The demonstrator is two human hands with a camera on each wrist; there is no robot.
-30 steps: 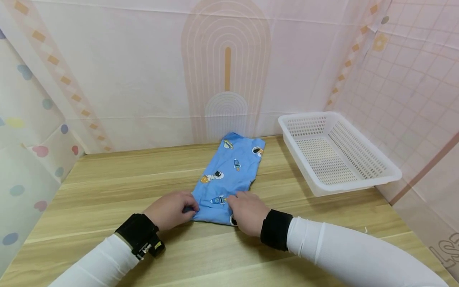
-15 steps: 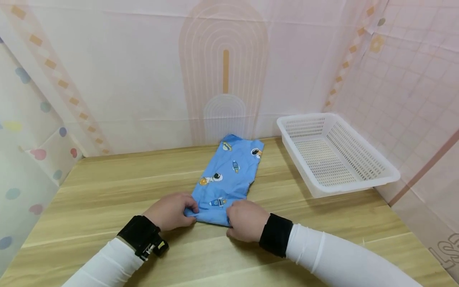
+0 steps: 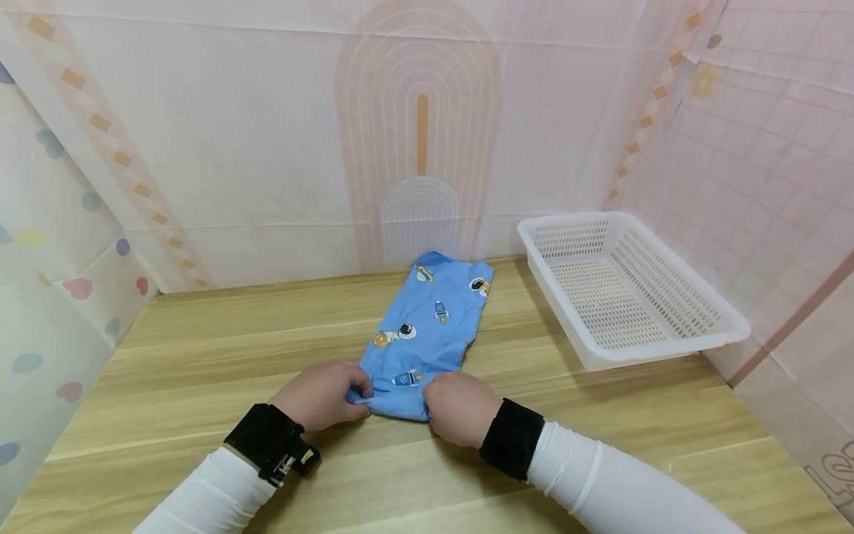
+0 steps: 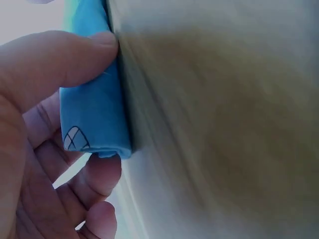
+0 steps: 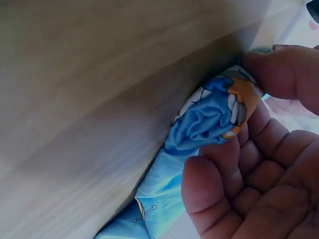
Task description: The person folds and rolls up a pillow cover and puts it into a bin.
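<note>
A blue cloth (image 3: pixel 434 311) printed with astronauts and rockets lies as a long strip on the table, its near end rolled up. The left hand (image 3: pixel 327 393) pinches the left end of that roll. In the left wrist view, the thumb lies over the rolled cloth (image 4: pixel 94 117) and the fingers curl behind it. At the other end, the right hand (image 3: pixel 463 408) grips the roll. The right wrist view shows the spiral end of the rolled cloth (image 5: pixel 204 122) between thumb and fingers, with the flat part stretching beyond.
A white perforated plastic basket (image 3: pixel 614 297) sits at the back right of the wooden table (image 3: pixel 233 334). Behind stands a pale patterned backdrop (image 3: pixel 267 148), close to the cloth's far end. Black bands with small devices wrap both wrists.
The right hand has drawn down to the cloth's near edge and its fingers have closed round the roll's right end. The near edge looks rolled slightly thicker. The left hand has barely moved.
</note>
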